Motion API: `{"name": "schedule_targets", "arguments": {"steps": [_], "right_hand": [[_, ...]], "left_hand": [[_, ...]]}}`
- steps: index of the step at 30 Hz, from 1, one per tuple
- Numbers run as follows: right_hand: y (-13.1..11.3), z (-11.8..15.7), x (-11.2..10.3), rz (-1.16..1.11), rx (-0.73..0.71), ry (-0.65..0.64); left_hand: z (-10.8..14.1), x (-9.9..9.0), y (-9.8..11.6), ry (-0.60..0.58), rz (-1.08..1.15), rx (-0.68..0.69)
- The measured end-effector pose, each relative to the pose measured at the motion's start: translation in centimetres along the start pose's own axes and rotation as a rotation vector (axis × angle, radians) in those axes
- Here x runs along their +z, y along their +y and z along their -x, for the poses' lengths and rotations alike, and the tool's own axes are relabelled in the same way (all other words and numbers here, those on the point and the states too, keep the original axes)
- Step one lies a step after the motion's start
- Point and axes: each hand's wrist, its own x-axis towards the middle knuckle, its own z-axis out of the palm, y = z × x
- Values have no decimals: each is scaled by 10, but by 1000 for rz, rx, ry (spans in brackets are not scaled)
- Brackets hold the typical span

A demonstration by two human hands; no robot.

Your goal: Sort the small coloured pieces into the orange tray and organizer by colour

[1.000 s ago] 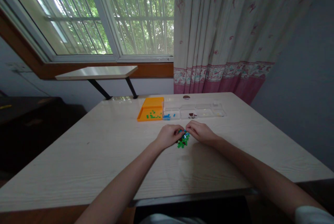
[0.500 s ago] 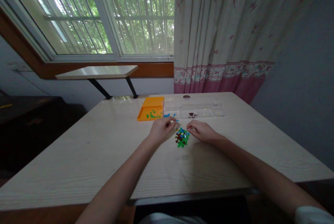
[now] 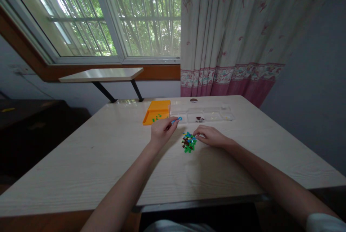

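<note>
A small mixed pile of green, blue, brown and yellow pieces (image 3: 189, 143) lies on the table. My left hand (image 3: 163, 129) has its fingertips together over the near left end of the clear divided tray (image 3: 192, 115), beside small blue pieces (image 3: 179, 118); whether a piece is between them is too small to tell. At the pile's upper right edge is my right hand (image 3: 209, 135), fingers drawn together, their contents hidden. Green pieces (image 3: 158, 117) lie in the orange box (image 3: 159, 106), and brown pieces (image 3: 199, 119) sit in a middle compartment of the tray.
The light wooden table (image 3: 108, 160) reaches back to the wall. A small raised shelf (image 3: 102, 74) on black legs stands at the back left. Behind the table hang a patterned curtain (image 3: 229, 44) and a barred window. A dark round mark (image 3: 194, 100) is near the back edge.
My left hand has moved left and slightly away from the pile, to the tray's left end. The blue piece seen at its fingertips is no longer distinct there. My right hand has barely moved.
</note>
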Motion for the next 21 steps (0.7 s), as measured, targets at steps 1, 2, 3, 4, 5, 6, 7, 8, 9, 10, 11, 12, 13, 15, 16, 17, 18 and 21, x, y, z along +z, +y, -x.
{"name": "schedule_targets", "arguments": {"steps": [1, 2, 3, 4, 5, 6, 7, 8, 9, 10, 11, 12, 13, 15, 16, 17, 18, 21], "right_hand": [[1, 0, 0, -2, 1, -2], [1, 0, 0, -5, 1, -5], [2, 0, 1, -7, 1, -7], [2, 0, 1, -9, 3, -8], [2, 0, 0, -11, 2, -10], [2, 0, 0, -14, 1, -10], [2, 0, 0, -17, -1, -10], [2, -1, -1, -21, -5, -9], [1, -1, -1, -25, -10, -8], [1, -1, -1, -29, -15, -7], [1, -1, -1, -33, -20, -4], [1, -1, -2, -36, -23, -2], [1, -2, -2, -38, -26, 1], [1, -2, -1, -43, -28, 7], [1, -2, -1, -45, -29, 11], [2, -2, -1, -47, -29, 13], [2, -2, -1, -48, -29, 15], [1, -2, -1, -50, -22, 20]], "left_hand": [[0, 0, 0, -1, -5, 3], [0, 0, 0, -2, -9, 5], [0, -1, -1, -4, -13, 4], [0, -1, -1, -6, -14, 2], [0, -1, -1, -11, -14, -3], [1, 0, -2, -22, -12, -11], [2, 0, -3, -40, -9, -23], [3, 2, -5, -67, -5, -41], [5, 4, -7, -101, -2, -66], [7, 7, -10, -141, 1, -102], [10, 11, -13, -181, 3, -150], [13, 15, -18, -219, 4, -207], [16, 20, -23, -255, 4, -272], [22, 31, -34, -307, 4, -404], [24, 35, -40, -320, 5, -465], [25, 39, -45, -329, 2, -520], [27, 42, -50, -331, -3, -563], [28, 47, -61, -327, -9, -626]]}}
